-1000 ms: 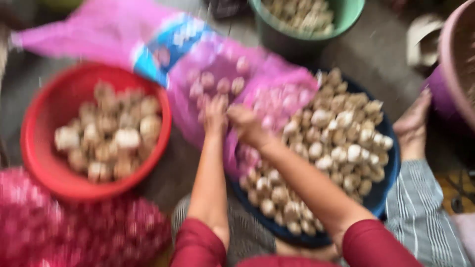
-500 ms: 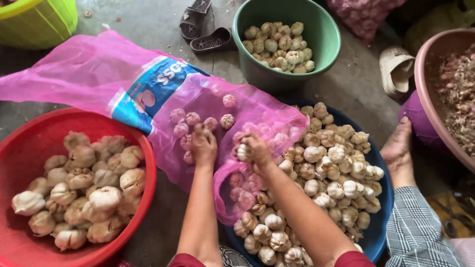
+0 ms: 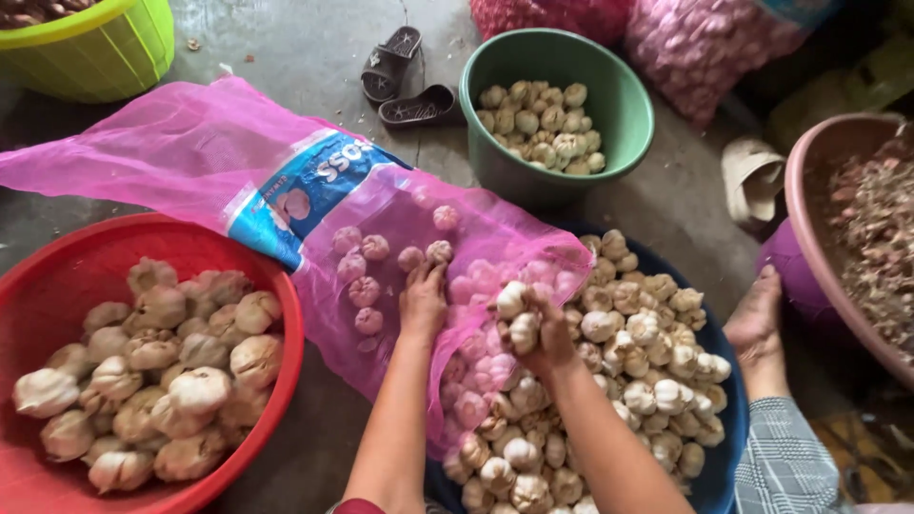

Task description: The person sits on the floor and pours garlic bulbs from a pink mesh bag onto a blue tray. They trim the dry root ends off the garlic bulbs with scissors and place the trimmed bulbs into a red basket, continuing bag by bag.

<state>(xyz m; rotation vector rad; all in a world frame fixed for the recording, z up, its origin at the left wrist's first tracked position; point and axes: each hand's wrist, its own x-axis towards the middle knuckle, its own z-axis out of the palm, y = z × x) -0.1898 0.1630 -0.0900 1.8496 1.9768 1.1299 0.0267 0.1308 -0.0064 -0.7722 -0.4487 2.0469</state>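
Since a moment ago, the right hand [image 3: 533, 328] has lifted, clenched on garlic bulbs [image 3: 519, 319] above the blue basin [image 3: 728, 457]. Left hand [image 3: 424, 303] presses the soft pink mesh sack [image 3: 381, 205], grip seemingly flat. Bulbs look light, papery; cup them whole. Farther off: green bucket [image 3: 624, 105].

Left hand [image 3: 423, 303] flat on pink mesh sack [image 3: 314, 205], right hand [image 3: 538, 333] full of garlic bulbs [image 3: 514, 314] over blue basin [image 3: 728, 457].
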